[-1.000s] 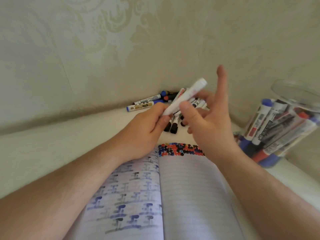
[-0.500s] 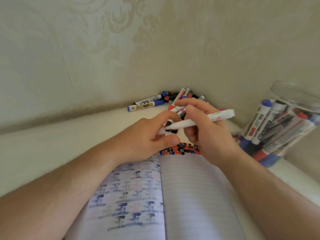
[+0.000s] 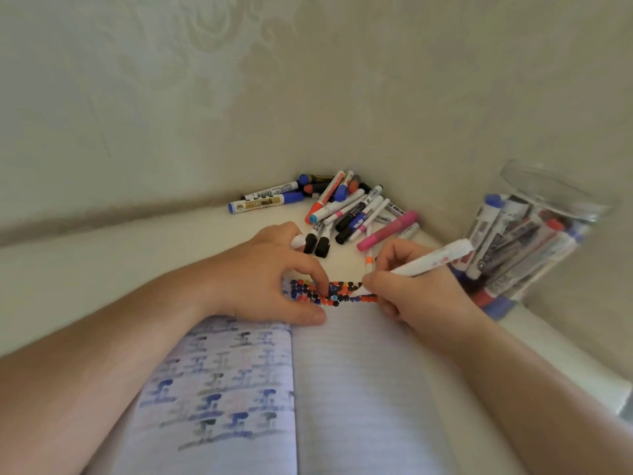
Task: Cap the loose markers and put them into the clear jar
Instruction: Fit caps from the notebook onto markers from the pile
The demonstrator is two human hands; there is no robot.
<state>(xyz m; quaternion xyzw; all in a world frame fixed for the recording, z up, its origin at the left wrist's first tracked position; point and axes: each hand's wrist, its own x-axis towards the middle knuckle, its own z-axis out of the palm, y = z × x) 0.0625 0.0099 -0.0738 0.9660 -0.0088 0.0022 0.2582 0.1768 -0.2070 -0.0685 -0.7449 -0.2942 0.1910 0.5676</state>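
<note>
Two bare forearms and hands
The left hand (image 3: 270, 279) and right hand (image 3: 416, 289) wear no sleeves, rings, watch or gloves.

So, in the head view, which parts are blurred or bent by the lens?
Head view: the clear jar at the right edge is smeared, the forearms bulge from wide-angle distortion; the loose markers stay fairly sharp; light is soft, without hard shadows.

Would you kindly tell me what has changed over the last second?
The white marker passed from both hands to the right hand, which lowered its tip to the notebook. The left hand let go and rests on the page. The marker pile and jar stayed put.
</note>
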